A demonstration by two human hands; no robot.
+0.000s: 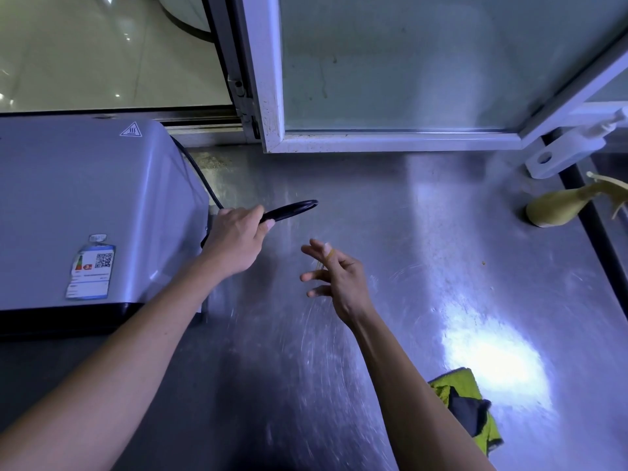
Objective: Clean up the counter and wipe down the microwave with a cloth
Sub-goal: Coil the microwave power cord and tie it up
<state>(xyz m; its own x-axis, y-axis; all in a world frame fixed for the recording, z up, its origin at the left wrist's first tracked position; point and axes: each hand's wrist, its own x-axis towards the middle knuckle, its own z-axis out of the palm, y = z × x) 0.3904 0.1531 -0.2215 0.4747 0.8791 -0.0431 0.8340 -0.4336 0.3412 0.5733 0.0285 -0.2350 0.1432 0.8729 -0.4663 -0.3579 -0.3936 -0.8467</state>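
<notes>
My left hand (234, 243) grips the folded loop of the black power cord (289, 210) beside the microwave (85, 205). Right hand (334, 277) hovers over the steel surface (424, 266), fingers (314, 249) spread, a rubber band apparently round one. I'd slip the band over the loop without slackening the fold. Cloth (465, 413) lies near right, untouched.

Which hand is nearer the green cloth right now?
Right. The right hand hovers open over the bare counter, up and left of the green cloth at the near edge. The left hand is farther left, gripping the black cord beside the microwave.
</notes>
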